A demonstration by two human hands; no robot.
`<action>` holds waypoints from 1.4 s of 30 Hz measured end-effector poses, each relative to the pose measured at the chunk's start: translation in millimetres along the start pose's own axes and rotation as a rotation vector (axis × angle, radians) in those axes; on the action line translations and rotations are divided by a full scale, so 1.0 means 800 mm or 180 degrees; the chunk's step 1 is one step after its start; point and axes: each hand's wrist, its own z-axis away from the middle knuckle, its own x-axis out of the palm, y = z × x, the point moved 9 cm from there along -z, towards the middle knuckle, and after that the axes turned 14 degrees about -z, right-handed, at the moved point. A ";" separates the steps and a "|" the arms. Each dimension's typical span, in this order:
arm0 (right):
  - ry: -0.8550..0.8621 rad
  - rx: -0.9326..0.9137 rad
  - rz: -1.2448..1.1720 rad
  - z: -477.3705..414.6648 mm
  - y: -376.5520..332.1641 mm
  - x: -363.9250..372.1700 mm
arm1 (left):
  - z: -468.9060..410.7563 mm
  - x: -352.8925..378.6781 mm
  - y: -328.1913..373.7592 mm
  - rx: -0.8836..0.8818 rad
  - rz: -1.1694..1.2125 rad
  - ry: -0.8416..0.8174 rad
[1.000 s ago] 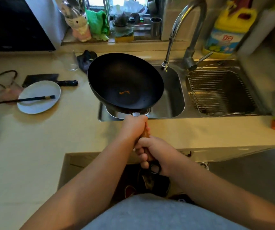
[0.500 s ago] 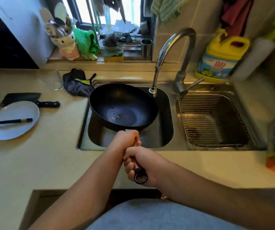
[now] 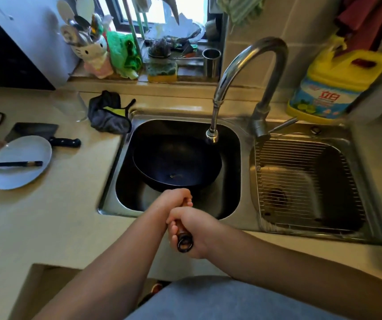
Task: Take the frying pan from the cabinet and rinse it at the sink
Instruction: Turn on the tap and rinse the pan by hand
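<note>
The black frying pan (image 3: 176,162) sits low inside the left basin of the steel sink (image 3: 111,199), its bowl facing up with a small speck in the bottom. Its wooden handle with a ring end (image 3: 185,241) points back toward me. My left hand (image 3: 173,199) grips the handle close to the pan. My right hand (image 3: 197,229) grips it just behind, near the ring. The curved faucet (image 3: 250,72) arches over the sink, and its spout (image 3: 212,135) hangs above the pan's far right rim. No water is running.
The right basin holds a wire rack (image 3: 305,181). A yellow detergent jug (image 3: 333,86) stands behind it. On the counter to the left lie a white plate (image 3: 19,167) with chopsticks (image 3: 12,163), a cleaver (image 3: 44,135), a glass (image 3: 70,107) and a dark cloth (image 3: 109,114).
Both hands have carried the pan from above the counter edge forward and down into the left basin, under the spout. The view has shifted closer over the sink.
</note>
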 end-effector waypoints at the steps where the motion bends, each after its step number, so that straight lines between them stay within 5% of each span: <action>1: 0.0014 0.0022 -0.0023 -0.003 0.000 -0.001 | -0.002 0.001 -0.001 -0.0023 -0.0018 -0.0005; 24: 0.0142 -0.0003 -0.0382 -0.038 -0.005 -0.032 | -0.049 0.038 -0.027 -0.0362 0.0174 -0.0441; 33: -0.0142 -0.0154 0.1808 -0.021 -0.029 -0.058 | -0.031 0.037 -0.038 -0.0394 0.0746 -0.0514; 38: 0.0235 -0.1120 0.2463 0.021 -0.123 -0.103 | -0.006 0.036 -0.044 -0.0133 0.0926 -0.0443; 42: 0.0514 -0.1650 0.1891 0.054 -0.228 -0.157 | 0.007 0.021 -0.049 0.0096 0.0900 -0.0300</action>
